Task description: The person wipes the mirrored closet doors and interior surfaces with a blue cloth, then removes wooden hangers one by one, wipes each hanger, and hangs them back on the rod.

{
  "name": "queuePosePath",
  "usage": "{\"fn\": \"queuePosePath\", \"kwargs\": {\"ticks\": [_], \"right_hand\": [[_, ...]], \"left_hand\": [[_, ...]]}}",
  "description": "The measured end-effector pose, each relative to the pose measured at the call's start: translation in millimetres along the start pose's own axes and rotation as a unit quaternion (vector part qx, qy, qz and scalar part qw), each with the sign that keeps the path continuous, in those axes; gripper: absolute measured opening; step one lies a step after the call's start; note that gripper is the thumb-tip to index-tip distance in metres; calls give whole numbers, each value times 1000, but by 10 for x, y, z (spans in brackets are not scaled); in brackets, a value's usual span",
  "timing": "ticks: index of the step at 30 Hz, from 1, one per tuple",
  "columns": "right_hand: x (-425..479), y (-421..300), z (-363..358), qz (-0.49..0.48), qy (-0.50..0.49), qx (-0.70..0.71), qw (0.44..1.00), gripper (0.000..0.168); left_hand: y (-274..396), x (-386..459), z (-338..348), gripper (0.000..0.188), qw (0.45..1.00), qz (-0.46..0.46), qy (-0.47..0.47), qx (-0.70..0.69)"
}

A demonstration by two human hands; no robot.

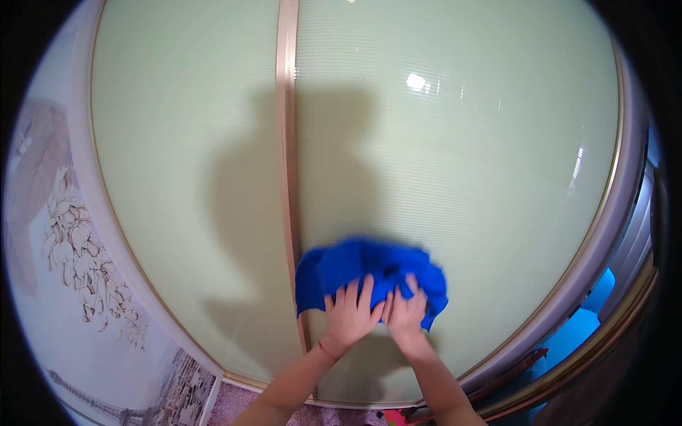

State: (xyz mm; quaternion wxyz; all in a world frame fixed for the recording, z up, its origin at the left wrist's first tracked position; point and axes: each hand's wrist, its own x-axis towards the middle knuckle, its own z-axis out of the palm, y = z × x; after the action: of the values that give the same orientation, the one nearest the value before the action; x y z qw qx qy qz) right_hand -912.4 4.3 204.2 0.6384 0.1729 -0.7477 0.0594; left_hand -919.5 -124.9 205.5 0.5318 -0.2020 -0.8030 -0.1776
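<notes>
A crumpled blue cloth (351,261) is spread against a pale green, finely ribbed sliding-door panel (453,186). My left hand (349,314) presses on the cloth's lower part with the fingers spread over it. Beside it, my right hand (407,314) bunches the fabric under bent fingers, and the two thumbs lie close together. The cloth's left edge reaches the pinkish metal door strip (288,160). A thin red string (327,351) circles my left wrist. My palms hide part of the fabric.
A second pale green panel (176,186) lies left of the strip. Farther left is a wall with a printed flower pattern (85,255). At right stand a gilded curved frame (597,362) and blue rounded objects (575,333). Purple carpet (234,402) shows below.
</notes>
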Motion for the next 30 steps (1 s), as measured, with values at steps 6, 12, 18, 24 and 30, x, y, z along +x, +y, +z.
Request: {"fn": "queuePosePath", "kwargs": {"ticks": [6,12,18,24,30], "right_hand": [[-337,82,-188,-22,-86,51,995,28],[1248,7,-404,54,74,15,996,28],[2133,10,-337,2,155,-3,988,27],[1345,-29,-136,-56,58,60,995,25],[-78,-116,-84,-126,-71,75,987,17]], "left_hand": [[-75,-707,237,52,978,-37,-99,-182],[-74,837,-167,51,991,-16,104,-86],[37,1878,-618,43,960,61,265,-66],[-105,1037,-393,37,977,61,191,-66],[-99,-243,-155,44,991,-16,48,-121]]}}
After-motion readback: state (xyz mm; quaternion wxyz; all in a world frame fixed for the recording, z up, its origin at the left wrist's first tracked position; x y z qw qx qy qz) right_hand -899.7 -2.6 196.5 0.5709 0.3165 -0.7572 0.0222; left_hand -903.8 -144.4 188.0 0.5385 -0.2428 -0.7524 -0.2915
